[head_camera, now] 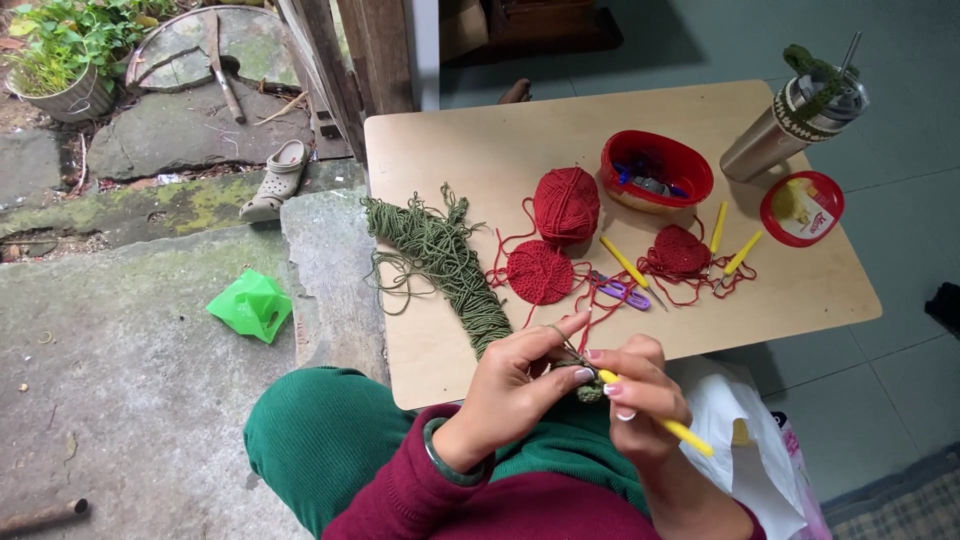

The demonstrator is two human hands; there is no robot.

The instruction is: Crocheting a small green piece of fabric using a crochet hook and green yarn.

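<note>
Hands, left (510, 385) pinching green yarn (440, 255), right (635, 390) gripping yellow hook (665, 425), over wooden table (470, 140) beside seemingly mossy stone paving (120, 300)

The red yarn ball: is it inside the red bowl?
No, the red yarn ball sits on the table, left of the red bowl.

Maroon sleeves (420, 490), green trousers (320, 440), green bangle (440, 462).

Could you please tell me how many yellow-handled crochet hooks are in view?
4: one in the right hand, and three hooks on the table: one left of the red crocheted piece, two to its right. Others may be hidden.
</note>
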